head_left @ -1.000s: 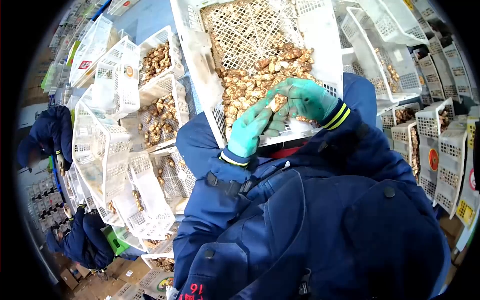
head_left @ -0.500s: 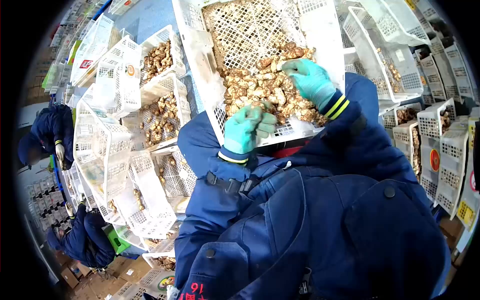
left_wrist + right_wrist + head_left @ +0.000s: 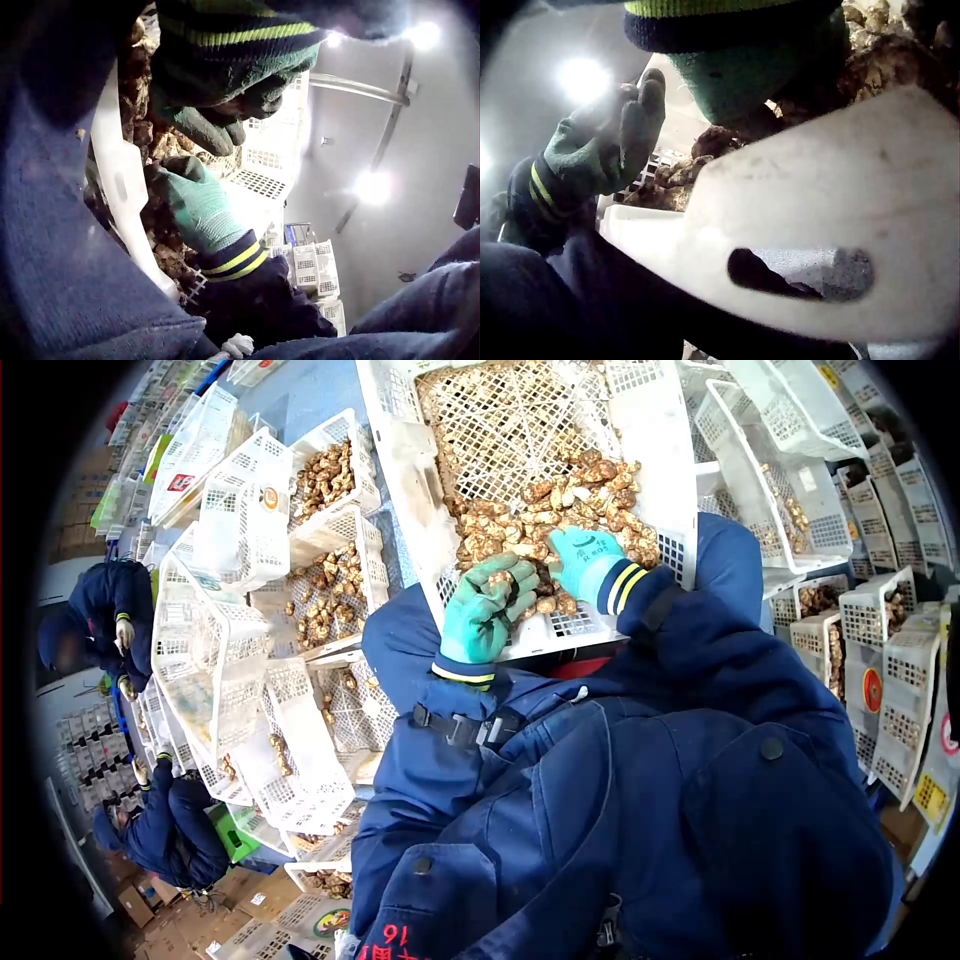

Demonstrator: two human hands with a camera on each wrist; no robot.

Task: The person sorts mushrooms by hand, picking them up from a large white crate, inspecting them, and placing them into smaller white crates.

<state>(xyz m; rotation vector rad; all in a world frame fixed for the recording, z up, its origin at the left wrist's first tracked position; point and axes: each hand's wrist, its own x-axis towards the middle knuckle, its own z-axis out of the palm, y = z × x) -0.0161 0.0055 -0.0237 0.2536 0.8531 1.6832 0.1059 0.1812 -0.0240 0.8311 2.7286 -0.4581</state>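
Observation:
My left hand [image 3: 487,608], in a green glove, is turned palm up over the near left corner of a white plastic crate [image 3: 405,510]. Its curled fingers hold a small knobbly brown tuber [image 3: 499,582]. To its right, my gloved right hand [image 3: 590,563] reaches down into a pile of similar brown-and-cream tubers [image 3: 500,530]. In the left wrist view, the right hand's bent fingers [image 3: 184,171] dip among the tubers; I cannot tell whether they grip one. The right wrist view shows the left hand [image 3: 604,142] with bent fingers beside the crate.
The crate stands at my lap, its slotted end wall [image 3: 817,195] nearest me. More white crates with tubers [image 3: 325,595] stand at the left, others [image 3: 775,480] at the right. Two people in dark blue, one of them a seated person [image 3: 165,835], work at the far left.
The hands were together around one tuber, then parted as the right hand moved over the pile. Now the right hand is lower in the pile, and the left has turned palm up.

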